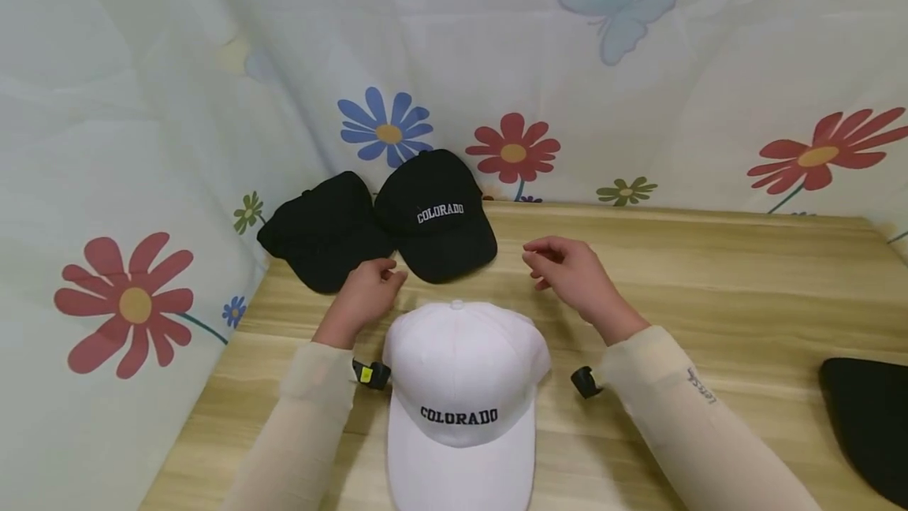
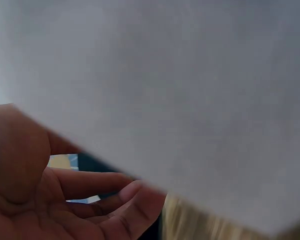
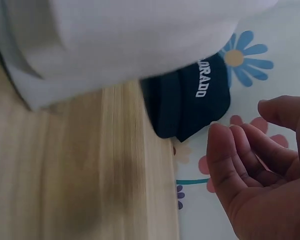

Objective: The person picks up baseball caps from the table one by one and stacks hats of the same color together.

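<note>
A white cap (image 1: 461,361) lettered COLORADO sits in the middle of the table, its brim toward the person. Just beyond its left side my left hand (image 1: 368,291) hovers with loosely bent fingers and nothing in them, overlapping the brim of a black cap (image 1: 322,227) in the head view. On the other side, my right hand (image 1: 567,273) is raised over the wood, fingers loosely curled and holding nothing. White fabric of the cap fills most of the left wrist view and hides part of the left fingers (image 2: 140,210). Relaxed right fingers (image 3: 225,155) show in the right wrist view.
A second black cap (image 1: 443,215), also lettered COLORADO, leans by the flowered curtain (image 1: 681,101) at the back. Another black item (image 1: 868,424) lies at the right edge of the wooden table (image 1: 723,282). Each wrist wears a dark strap.
</note>
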The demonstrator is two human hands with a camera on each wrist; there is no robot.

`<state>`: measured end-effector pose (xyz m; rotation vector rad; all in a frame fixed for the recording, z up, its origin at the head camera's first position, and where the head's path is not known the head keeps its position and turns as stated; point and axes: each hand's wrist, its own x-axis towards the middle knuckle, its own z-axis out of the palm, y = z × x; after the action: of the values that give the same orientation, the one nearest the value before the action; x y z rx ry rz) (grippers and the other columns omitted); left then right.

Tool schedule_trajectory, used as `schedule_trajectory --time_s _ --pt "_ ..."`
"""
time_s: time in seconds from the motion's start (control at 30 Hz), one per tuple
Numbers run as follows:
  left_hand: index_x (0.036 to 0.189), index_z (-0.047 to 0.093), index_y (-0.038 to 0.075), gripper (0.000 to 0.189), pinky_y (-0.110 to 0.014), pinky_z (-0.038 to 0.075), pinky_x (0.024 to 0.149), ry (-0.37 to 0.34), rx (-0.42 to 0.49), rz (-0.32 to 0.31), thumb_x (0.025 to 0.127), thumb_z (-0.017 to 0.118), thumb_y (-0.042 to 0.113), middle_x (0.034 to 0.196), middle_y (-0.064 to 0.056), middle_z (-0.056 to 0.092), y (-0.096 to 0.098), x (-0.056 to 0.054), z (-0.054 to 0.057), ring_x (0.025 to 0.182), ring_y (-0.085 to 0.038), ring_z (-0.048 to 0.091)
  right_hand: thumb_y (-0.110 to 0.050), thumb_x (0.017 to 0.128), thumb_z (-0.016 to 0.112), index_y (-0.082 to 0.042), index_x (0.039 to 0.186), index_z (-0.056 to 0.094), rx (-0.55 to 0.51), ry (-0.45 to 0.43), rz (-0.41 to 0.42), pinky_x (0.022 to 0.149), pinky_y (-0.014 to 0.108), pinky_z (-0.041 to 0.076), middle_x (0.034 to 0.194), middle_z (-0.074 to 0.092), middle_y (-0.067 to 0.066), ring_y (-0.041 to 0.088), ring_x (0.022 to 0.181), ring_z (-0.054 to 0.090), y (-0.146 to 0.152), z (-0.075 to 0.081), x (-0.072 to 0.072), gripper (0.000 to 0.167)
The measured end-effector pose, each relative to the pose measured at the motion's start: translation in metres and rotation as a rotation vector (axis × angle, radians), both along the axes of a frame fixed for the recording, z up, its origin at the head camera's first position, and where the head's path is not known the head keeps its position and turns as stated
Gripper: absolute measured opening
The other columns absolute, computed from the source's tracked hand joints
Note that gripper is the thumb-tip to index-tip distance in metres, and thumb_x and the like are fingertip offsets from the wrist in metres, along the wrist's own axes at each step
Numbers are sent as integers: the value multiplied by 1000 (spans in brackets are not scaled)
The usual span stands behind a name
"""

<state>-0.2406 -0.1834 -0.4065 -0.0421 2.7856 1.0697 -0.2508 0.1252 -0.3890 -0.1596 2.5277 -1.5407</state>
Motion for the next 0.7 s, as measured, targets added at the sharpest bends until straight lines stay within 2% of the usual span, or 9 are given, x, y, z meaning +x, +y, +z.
schedule_trajectory --time_s 0.1,0.27,0.5,0.57,0.63,0.7 --pt "139 49 -1 52 -47 43 103 -6 -7 -9 99 51 32 135 -18 57 1 -10 -3 124 -30 54 -29 97 59 -6 125 60 32 22 17 82 45 56 115 63 21 34 92 64 -5 -2 -14 36" --pt "142 44 -3 57 -48 42 106 -33 -36 -20 99 50 35 135 -20 57 3 -22 -3 126 -32 54 -27 96 59 -4 126 60 73 29 44 81 43 56 113 64 17 32 88 65 -13 -7 -36 38" --pt "145 38 -4 65 -49 30 114 -118 -60 -40 99 48 40 150 -19 41 1 -36 -10 140 -34 37 -24 95 61 -2 128 59 148 24 103 76 36 57 122 62 17 33 91 66 -22 -16 -63 39" --pt "147 35 -5 67 -47 34 112 -140 -40 -45 99 48 41 138 -19 54 0 -39 -12 131 -33 48 -24 95 62 -3 130 58 182 16 121 76 34 57 128 60 18 31 94 66 -24 -18 -71 42" --pt "148 31 -5 70 -43 42 103 -173 -3 -49 99 49 41 117 -17 67 -1 -41 -13 107 -30 63 -27 94 62 -5 133 56 217 1 133 78 34 57 134 57 17 30 97 65 -25 -20 -77 45" --pt "149 26 -5 73 -36 46 90 -211 41 -50 99 50 41 92 -11 70 -1 -42 -14 78 -25 65 -28 94 61 -5 136 52 247 -9 153 82 36 56 140 52 18 30 99 66 -27 -22 -83 49"
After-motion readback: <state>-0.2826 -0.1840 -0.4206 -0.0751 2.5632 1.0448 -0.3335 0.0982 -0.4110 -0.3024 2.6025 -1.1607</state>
